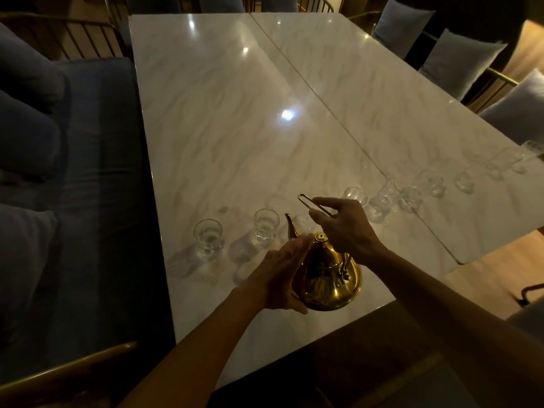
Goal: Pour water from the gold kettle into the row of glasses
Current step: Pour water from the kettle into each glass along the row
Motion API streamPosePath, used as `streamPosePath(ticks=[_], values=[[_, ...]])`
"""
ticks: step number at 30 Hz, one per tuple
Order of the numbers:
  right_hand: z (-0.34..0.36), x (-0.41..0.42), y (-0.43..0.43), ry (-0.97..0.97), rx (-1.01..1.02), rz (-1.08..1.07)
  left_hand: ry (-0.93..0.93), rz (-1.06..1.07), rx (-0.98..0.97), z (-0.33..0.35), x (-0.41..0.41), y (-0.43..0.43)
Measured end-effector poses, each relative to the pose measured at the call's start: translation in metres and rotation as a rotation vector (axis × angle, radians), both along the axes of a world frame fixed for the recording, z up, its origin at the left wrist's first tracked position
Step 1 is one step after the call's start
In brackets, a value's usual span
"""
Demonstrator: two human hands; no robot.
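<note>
The gold kettle point(331, 278) stands near the front edge of the marble table point(235, 113), its spout point(291, 228) pointing away toward the glasses. My right hand point(347, 228) grips the thin wire handle point(309, 203) above the lid. My left hand point(282, 272) lies flat against the kettle's left side, fingers together. A row of clear glasses runs from the left glass point(207, 235) and a second glass point(265, 223) diagonally to the far right glass point(532, 148); one glass point(354, 197) shows just beyond my right hand. The two left glasses appear to hold water.
Dark blue cushioned seating point(73, 142) runs along the table's left side. Grey cushions on gold-framed chairs point(462, 60) line the far right side. A seam point(323, 104) crosses the tabletop diagonally. Wooden floor point(485, 275) shows at the right.
</note>
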State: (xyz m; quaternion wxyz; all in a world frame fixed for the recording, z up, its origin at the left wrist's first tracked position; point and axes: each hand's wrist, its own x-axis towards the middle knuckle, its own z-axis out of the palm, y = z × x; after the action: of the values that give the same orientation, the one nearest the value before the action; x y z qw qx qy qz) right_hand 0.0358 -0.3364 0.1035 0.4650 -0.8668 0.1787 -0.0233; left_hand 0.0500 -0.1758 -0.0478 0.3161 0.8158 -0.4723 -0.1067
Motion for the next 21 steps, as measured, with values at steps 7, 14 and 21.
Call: streamPosePath(ticks=[7,14,21], values=[[0.013,-0.013,-0.032,-0.087,0.026,-0.045,0.133,0.092,-0.056,0.030,-0.009,-0.037],[0.027,-0.012,-0.077,-0.120,0.035,-0.008,0.230,0.200,-0.120,0.044,-0.013,-0.097],[0.025,-0.006,-0.106,-0.108,-0.005,0.059,0.285,0.291,-0.145,0.038,-0.021,-0.137]])
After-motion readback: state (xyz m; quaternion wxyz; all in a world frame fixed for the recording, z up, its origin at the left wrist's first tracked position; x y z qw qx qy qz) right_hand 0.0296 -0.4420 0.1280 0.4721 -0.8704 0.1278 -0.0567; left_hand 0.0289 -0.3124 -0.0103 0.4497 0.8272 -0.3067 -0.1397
